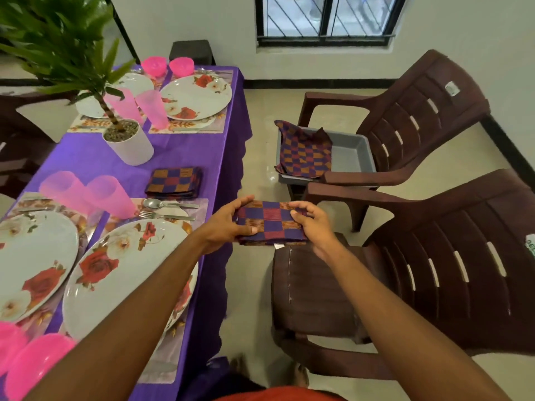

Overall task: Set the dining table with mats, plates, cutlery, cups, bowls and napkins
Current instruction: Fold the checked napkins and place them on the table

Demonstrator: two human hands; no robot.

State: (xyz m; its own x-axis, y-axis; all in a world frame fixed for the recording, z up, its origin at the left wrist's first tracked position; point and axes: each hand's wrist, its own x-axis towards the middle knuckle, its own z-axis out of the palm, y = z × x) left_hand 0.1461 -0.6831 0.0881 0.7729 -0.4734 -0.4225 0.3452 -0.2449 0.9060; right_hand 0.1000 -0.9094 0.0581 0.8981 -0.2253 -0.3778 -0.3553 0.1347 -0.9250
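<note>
At the centre of the frame, left hand (223, 227) and right hand (314, 224) have fingers clamped on a folded checked napkin (270, 224) (another folded napkin (174, 182) lies on the worktop (86, 157)).

The napkin (270, 224), folded and checked purple, red and orange, is held flat beside the table (86, 157).

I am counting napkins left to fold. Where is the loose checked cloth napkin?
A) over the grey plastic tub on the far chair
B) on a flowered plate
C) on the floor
A: the loose checked cloth napkin drapes over the rim of the grey plastic tub on the far brown plastic chair.
</note>
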